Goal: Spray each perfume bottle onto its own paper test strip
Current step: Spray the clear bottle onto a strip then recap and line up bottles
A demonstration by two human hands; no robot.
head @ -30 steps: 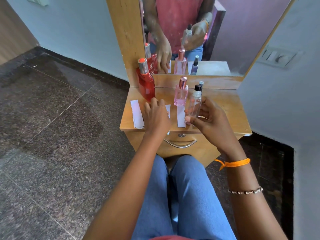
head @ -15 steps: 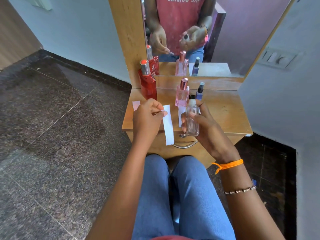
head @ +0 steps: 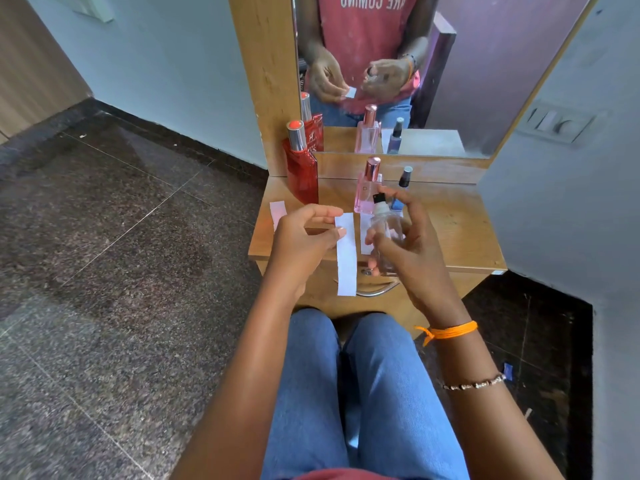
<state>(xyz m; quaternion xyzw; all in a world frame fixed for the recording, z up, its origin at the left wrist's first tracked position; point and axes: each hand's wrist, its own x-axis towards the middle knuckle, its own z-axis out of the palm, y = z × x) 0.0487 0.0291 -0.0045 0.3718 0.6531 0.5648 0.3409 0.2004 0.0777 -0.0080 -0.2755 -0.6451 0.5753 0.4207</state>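
Clear perfume bottle with a black spray top sits upright in the right hand, above the front edge of the wooden bench; the fingers wrap round its glass body, and one finger arches over the black top. Just beside it, to the left, a white paper test strip hangs down, pinched near its upper end between thumb and fingertips of the left hand. Strip and bottle are close, side by side, though I cannot tell whether they touch.

On the bench behind the hands stands a tall red bottle with a silver collar, at the left against the mirror frame. A pink bottle with a rose-gold cap stands near the middle, and a small blue bottle with a dark cap stands to its right, partly hidden by the right hand. A second strip lies flat at the bench's left front, partly covered by the left hand, and a third strip lies between the held strip and the clear bottle. The mirror reflects the hands and bottles. An orange thread circles the right wrist, and a beaded bracelet sits further up the forearm.
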